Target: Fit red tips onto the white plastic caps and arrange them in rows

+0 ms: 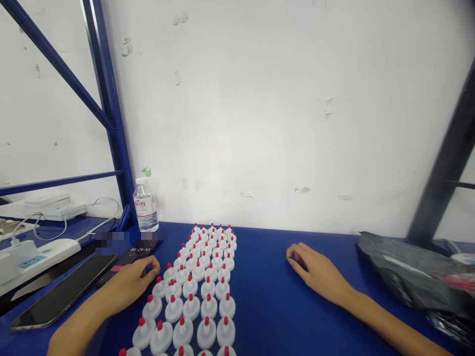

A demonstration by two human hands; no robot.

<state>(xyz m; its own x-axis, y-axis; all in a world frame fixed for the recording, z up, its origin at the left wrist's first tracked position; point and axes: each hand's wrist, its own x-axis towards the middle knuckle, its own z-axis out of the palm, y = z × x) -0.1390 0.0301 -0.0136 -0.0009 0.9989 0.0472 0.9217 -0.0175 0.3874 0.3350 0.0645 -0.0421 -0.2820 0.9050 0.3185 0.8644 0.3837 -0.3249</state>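
Observation:
My left hand (pixel 129 282) rests on the blue table, partly over a phone with a lit timer (pixel 137 251). Its fingers curl loosely, with a gap inside the thumb and no object showing in them. Just right of it stand rows of small, squat white bottles (pixel 190 287) with red-tipped nozzles, upright and close together; the nearest are cut off by the lower edge. Across the table, my right hand (pixel 321 272) lies to the right of the rows. The fingers are loosely bent, thumb apart from the palm, nothing held.
A water bottle (pixel 145 205) stands at the back left by a blue metal frame (pixel 111 113). Another phone (pixel 67 291) and a white power strip (pixel 48 254) with cables lie on the left. At right is a crumpled grey plastic bag (pixel 408 267). A white wall (pixel 260 109) rises behind.

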